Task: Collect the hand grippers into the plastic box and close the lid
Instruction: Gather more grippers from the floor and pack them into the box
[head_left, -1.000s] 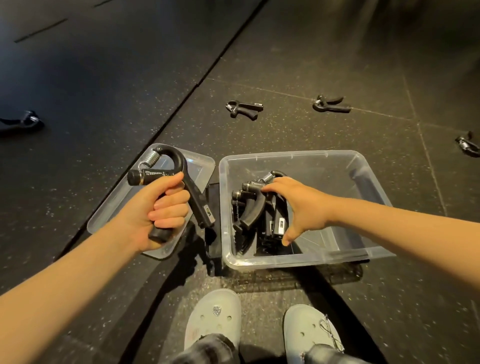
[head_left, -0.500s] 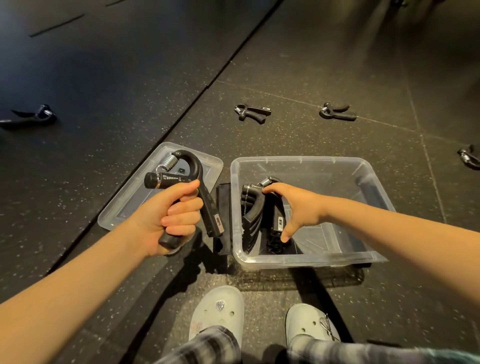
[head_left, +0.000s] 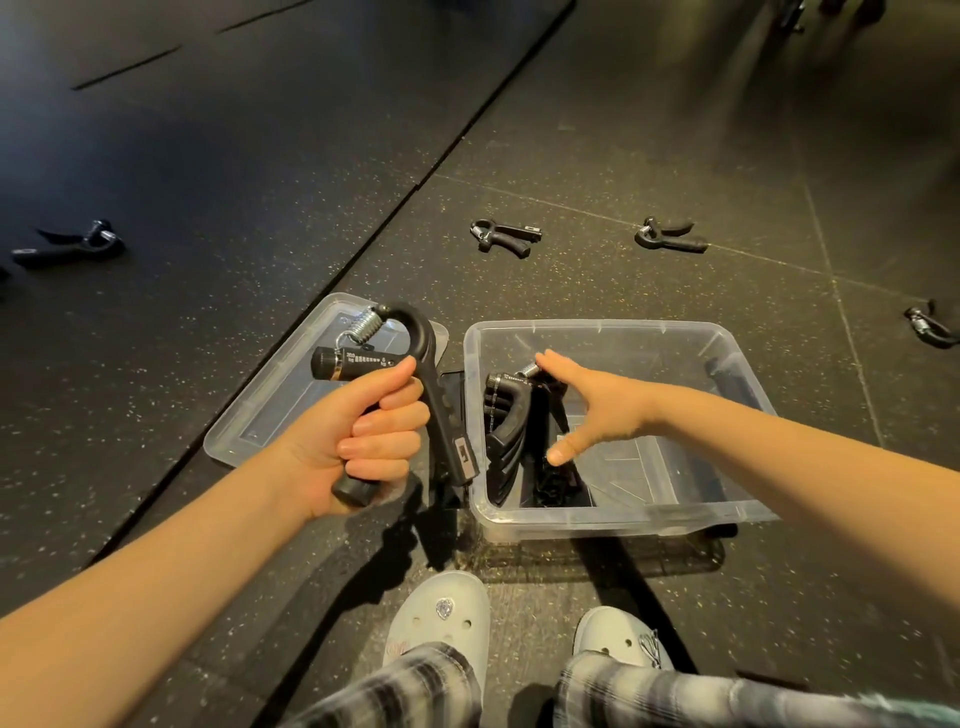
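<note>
The fingers (head_left: 387, 431) of the left hand (head_left: 358, 447) are curled tight round one handle of a black hand gripper (head_left: 423, 358), with the thumb laid across the top of the fist. That handle runs through the palm from eleven o'clock down to six. The tool's coil spring (head_left: 363, 325) sits above the fist at twelve o'clock. Its other arm hangs free in front of the knuckles, slanting toward five o'clock and ending just beside the left wall of the plastic box (head_left: 727, 358). The right hand (head_left: 597, 410) holds nothing. Its fingertips (head_left: 550, 361) are stretched out straight toward ten o'clock, and the thumb is spread apart from them, pointing down toward seven. This hand reaches over the box from the three o'clock side, above a pack of stacked grippers (head_left: 511, 436) that stand on edge against the box's left wall. Whether the forefinger touches the topmost spring cannot be told. The clear box stands open on the dark speckled floor (head_left: 675, 130). Its lid (head_left: 270, 410) lies flat at the box's nine o'clock, partly behind the left fist. Four loose grippers lie on the floor, well apart from the box: one at twelve o'clock (head_left: 504, 236), one at one o'clock (head_left: 670, 236), one at three o'clock by the frame's edge (head_left: 932, 327), and one far off at ten o'clock (head_left: 72, 247). At six o'clock are two pale clogs (head_left: 441, 618) and plaid trouser legs (head_left: 405, 686).
</note>
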